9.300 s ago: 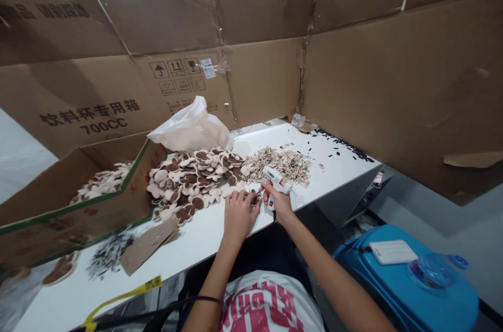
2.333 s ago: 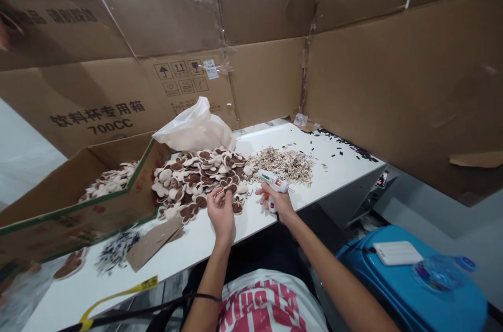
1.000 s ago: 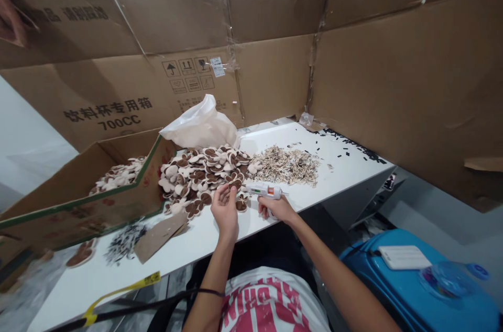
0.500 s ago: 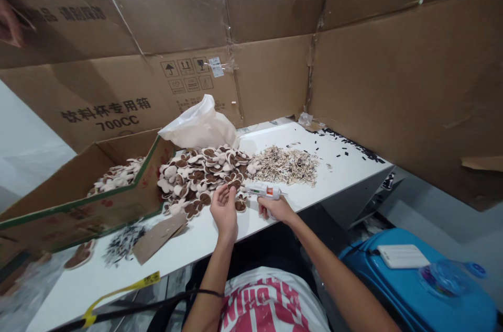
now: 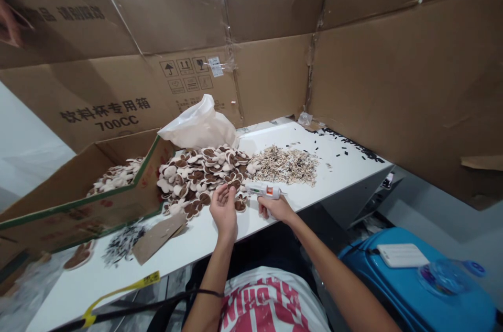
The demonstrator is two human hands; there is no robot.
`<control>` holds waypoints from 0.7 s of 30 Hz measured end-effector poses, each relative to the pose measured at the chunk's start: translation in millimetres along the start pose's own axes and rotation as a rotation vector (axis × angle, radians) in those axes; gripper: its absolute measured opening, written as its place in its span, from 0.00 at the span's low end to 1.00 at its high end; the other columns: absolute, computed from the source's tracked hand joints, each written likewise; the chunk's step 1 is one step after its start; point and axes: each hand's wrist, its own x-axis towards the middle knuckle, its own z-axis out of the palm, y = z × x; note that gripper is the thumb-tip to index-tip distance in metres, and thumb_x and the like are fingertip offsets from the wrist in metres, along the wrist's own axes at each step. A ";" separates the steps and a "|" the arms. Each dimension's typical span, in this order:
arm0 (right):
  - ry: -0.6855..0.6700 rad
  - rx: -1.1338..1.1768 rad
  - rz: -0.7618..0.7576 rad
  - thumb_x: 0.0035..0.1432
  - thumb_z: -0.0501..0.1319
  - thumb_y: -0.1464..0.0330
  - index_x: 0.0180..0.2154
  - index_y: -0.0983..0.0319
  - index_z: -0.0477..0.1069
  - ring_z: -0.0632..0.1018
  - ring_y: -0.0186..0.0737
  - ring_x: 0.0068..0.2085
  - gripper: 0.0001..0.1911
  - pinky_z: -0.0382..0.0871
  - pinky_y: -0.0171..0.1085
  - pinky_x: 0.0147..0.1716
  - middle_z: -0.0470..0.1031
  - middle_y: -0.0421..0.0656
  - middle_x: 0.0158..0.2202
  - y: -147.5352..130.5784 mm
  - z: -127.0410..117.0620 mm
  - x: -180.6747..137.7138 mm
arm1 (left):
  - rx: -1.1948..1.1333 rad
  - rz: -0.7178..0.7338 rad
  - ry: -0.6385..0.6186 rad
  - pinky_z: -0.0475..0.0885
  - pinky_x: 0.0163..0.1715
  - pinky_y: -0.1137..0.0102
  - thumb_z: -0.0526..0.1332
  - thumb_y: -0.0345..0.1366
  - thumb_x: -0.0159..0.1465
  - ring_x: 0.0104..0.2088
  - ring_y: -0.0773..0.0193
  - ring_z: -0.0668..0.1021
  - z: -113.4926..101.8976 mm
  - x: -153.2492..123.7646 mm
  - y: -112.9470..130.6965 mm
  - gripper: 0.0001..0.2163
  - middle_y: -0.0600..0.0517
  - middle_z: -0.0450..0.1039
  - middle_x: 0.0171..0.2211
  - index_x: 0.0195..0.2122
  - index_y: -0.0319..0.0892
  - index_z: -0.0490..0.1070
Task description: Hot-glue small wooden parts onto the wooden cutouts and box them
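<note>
Between the fingertips of my left hand [image 5: 223,211] is a brown felt piece with a cream edge [image 5: 234,181], shaped like a small animal head or flower. My right hand [image 5: 275,207] is wrapped round the handle of a white glue gun [image 5: 264,190] with an orange patch. Its nozzle points left and meets the edge of the held piece; whether they touch I cannot tell. A heap of similar brown and cream pieces [image 5: 196,175] lies just beyond my left hand. Behind the glue gun spreads a pile of small beige strips [image 5: 288,164].
A cardboard box [image 5: 78,219] with more pieces stands at left, near a white plastic bag [image 5: 200,125]. Tall cardboard walls [image 5: 271,75] enclose the table's back and right. Black bits [image 5: 363,151] lie along the right edge. A blue stool [image 5: 416,290] holds a white power bank [image 5: 403,255].
</note>
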 end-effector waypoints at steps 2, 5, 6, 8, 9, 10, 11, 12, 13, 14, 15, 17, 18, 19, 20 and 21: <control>0.003 0.006 -0.005 0.59 0.60 0.66 0.17 0.59 0.75 0.76 0.37 0.18 0.19 0.69 0.32 0.22 0.74 0.40 0.15 2.2 0.3 1.1 | 0.009 0.004 0.005 0.80 0.51 0.62 0.73 0.47 0.60 0.48 0.56 0.84 0.1 -0.1 0.6 0.21 0.43 0.82 0.46 0.49 0.40 0.77; -0.005 0.008 -0.012 0.59 0.60 0.65 0.17 0.59 0.75 0.76 0.36 0.18 0.19 0.68 0.31 0.21 0.74 0.40 0.15 5.2 0.3 2.7 | -0.001 -0.002 0.014 0.79 0.51 0.63 0.74 0.46 0.60 0.48 0.56 0.84 0.5 -0.1 1.2 0.21 0.43 0.82 0.46 0.49 0.40 0.77; -0.008 0.005 -0.010 0.59 0.60 0.65 0.17 0.59 0.75 0.76 0.36 0.18 0.19 0.68 0.30 0.21 0.74 0.40 0.15 5.9 0.2 3.1 | -0.008 -0.006 0.017 0.79 0.51 0.63 0.74 0.46 0.59 0.47 0.56 0.84 0.7 -0.1 1.2 0.21 0.43 0.82 0.46 0.49 0.40 0.77; -0.007 0.000 0.003 0.58 0.60 0.66 0.17 0.60 0.75 0.76 0.36 0.18 0.19 0.68 0.30 0.21 0.74 0.40 0.15 7.0 -0.1 3.7 | -0.021 -0.012 0.024 0.79 0.50 0.64 0.74 0.46 0.59 0.47 0.57 0.84 0.9 0.0 1.0 0.21 0.44 0.82 0.45 0.48 0.40 0.77; -0.005 -0.002 0.009 0.58 0.60 0.66 0.17 0.60 0.75 0.76 0.36 0.18 0.18 0.69 0.30 0.22 0.74 0.40 0.15 7.4 -0.3 3.8 | -0.024 -0.014 0.027 0.79 0.50 0.64 0.74 0.46 0.59 0.47 0.57 0.84 1.0 0.1 0.8 0.21 0.44 0.82 0.45 0.48 0.40 0.77; -0.004 -0.005 0.014 0.58 0.60 0.66 0.17 0.60 0.76 0.77 0.36 0.18 0.18 0.69 0.30 0.22 0.74 0.40 0.15 7.7 -0.4 3.9 | -0.026 -0.015 0.028 0.79 0.50 0.64 0.75 0.46 0.59 0.46 0.57 0.84 1.0 0.2 0.7 0.21 0.44 0.82 0.44 0.48 0.40 0.77; -0.003 -0.007 0.017 0.58 0.60 0.67 0.18 0.60 0.76 0.77 0.36 0.18 0.18 0.70 0.30 0.22 0.74 0.40 0.15 8.1 -0.5 4.1 | -0.026 -0.015 0.028 0.79 0.50 0.65 0.75 0.46 0.59 0.46 0.58 0.84 1.1 0.3 0.7 0.21 0.44 0.82 0.44 0.48 0.40 0.77; -0.003 -0.007 0.018 0.58 0.60 0.67 0.18 0.60 0.76 0.77 0.36 0.18 0.18 0.70 0.30 0.23 0.74 0.40 0.15 8.4 -0.6 4.2 | -0.026 -0.015 0.027 0.79 0.50 0.65 0.75 0.46 0.59 0.46 0.58 0.84 1.1 0.4 0.8 0.21 0.44 0.82 0.44 0.48 0.40 0.77; -0.006 -0.006 0.019 0.58 0.60 0.67 0.18 0.60 0.76 0.77 0.36 0.18 0.18 0.69 0.31 0.23 0.74 0.40 0.15 8.7 -0.6 4.5 | -0.025 -0.014 0.028 0.79 0.50 0.65 0.74 0.46 0.59 0.46 0.58 0.84 1.2 0.4 0.9 0.21 0.44 0.82 0.44 0.48 0.40 0.77; -0.009 -0.006 0.022 0.59 0.60 0.66 0.18 0.60 0.76 0.77 0.36 0.18 0.18 0.69 0.31 0.23 0.74 0.40 0.15 9.0 -0.5 4.7 | -0.025 -0.013 0.029 0.79 0.50 0.65 0.74 0.46 0.59 0.46 0.58 0.84 1.4 0.4 1.1 0.21 0.44 0.82 0.45 0.48 0.40 0.77; -0.012 -0.007 0.025 0.59 0.60 0.66 0.18 0.60 0.76 0.77 0.36 0.19 0.18 0.70 0.31 0.23 0.74 0.40 0.15 9.3 -0.5 5.0 | -0.027 -0.013 0.032 0.79 0.50 0.65 0.74 0.46 0.59 0.46 0.58 0.84 1.5 0.4 1.4 0.21 0.44 0.82 0.45 0.48 0.40 0.77; -0.015 -0.015 0.027 0.59 0.60 0.66 0.18 0.60 0.76 0.77 0.37 0.19 0.18 0.70 0.31 0.23 0.74 0.40 0.15 9.5 -0.4 5.5 | -0.032 -0.016 0.034 0.80 0.50 0.64 0.75 0.45 0.58 0.46 0.58 0.84 1.9 0.1 2.0 0.21 0.44 0.82 0.45 0.48 0.40 0.77; -0.013 -0.019 0.027 0.59 0.60 0.66 0.18 0.60 0.76 0.77 0.37 0.18 0.18 0.70 0.31 0.23 0.74 0.40 0.15 9.3 -0.4 5.5 | -0.037 -0.019 0.032 0.80 0.50 0.64 0.75 0.45 0.58 0.46 0.57 0.84 2.0 0.0 2.2 0.21 0.44 0.82 0.45 0.48 0.40 0.77; -0.010 -0.024 0.029 0.58 0.60 0.66 0.18 0.60 0.76 0.77 0.37 0.18 0.18 0.70 0.32 0.23 0.74 0.40 0.15 8.9 -0.4 5.4 | -0.041 -0.022 0.029 0.80 0.49 0.64 0.75 0.45 0.59 0.46 0.57 0.84 2.1 -0.2 2.2 0.21 0.44 0.82 0.45 0.48 0.40 0.77; -0.006 -0.027 0.030 0.58 0.60 0.67 0.18 0.60 0.76 0.77 0.37 0.18 0.18 0.70 0.32 0.23 0.74 0.40 0.15 8.3 -0.4 5.2 | -0.042 -0.023 0.027 0.80 0.49 0.64 0.75 0.45 0.59 0.46 0.57 0.85 2.1 -0.3 2.1 0.21 0.44 0.82 0.45 0.48 0.40 0.77; -0.002 -0.030 0.031 0.58 0.60 0.67 0.18 0.60 0.76 0.77 0.37 0.19 0.18 0.70 0.32 0.23 0.74 0.40 0.15 7.6 -0.4 4.8 | -0.041 -0.022 0.026 0.80 0.49 0.64 0.74 0.46 0.59 0.46 0.57 0.85 2.1 -0.4 1.9 0.21 0.44 0.82 0.45 0.48 0.40 0.77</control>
